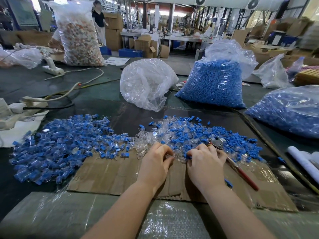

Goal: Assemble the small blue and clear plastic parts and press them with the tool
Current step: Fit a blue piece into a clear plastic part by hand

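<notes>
Near: flat brown cardboard sheet on tabletop. Left hand grip pinched on small clear plastic part. Right hand grip pinches small blue plastic part, red-handled metal press tool tucked under fingers. Risks: crowded grip drops tool; parts mate crooked. Beyond: loose mixed pile; assembled pile far left, could mix.

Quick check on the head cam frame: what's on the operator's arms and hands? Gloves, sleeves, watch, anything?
Nothing worn that shows. The left hand and right hand are bare, with no gloves, rings or tape visible. Both forearms are bare up to the bottom edge of the frame: no sleeves, watch, wristband or cable in view. Nails look short and unpainted, as far as the blur allows.
</notes>
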{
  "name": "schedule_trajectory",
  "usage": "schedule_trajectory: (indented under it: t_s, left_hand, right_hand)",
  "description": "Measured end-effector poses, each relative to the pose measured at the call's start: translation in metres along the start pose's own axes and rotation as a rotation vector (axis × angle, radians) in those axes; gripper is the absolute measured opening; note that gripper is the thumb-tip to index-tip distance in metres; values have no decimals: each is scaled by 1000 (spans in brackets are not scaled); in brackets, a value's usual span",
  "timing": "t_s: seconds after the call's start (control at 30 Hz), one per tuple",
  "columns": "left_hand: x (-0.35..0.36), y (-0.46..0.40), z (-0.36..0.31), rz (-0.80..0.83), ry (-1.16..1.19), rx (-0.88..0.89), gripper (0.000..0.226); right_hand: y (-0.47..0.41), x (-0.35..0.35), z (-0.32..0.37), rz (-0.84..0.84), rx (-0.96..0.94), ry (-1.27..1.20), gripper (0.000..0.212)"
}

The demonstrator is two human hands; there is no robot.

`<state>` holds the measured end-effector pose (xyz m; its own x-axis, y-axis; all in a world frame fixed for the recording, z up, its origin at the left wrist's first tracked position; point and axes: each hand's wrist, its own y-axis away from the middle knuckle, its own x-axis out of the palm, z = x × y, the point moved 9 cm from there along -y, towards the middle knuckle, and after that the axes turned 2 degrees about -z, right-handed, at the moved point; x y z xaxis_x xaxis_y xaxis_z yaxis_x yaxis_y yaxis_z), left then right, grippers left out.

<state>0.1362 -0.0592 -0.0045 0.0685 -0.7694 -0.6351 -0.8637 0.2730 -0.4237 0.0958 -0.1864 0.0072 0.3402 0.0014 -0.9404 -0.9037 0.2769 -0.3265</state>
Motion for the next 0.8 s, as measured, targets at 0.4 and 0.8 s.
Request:
schedule_trajectory:
  t_s: [0.4,0.8]
  left_hand:
    - [0,1,-3,11,40,19,13]
    - [-3,2,-4,13,84,-11,6]
  right_hand:
    - [-3,10,2,-7,28,24,18]
    - [-6,14,1,-26,103,3,21]
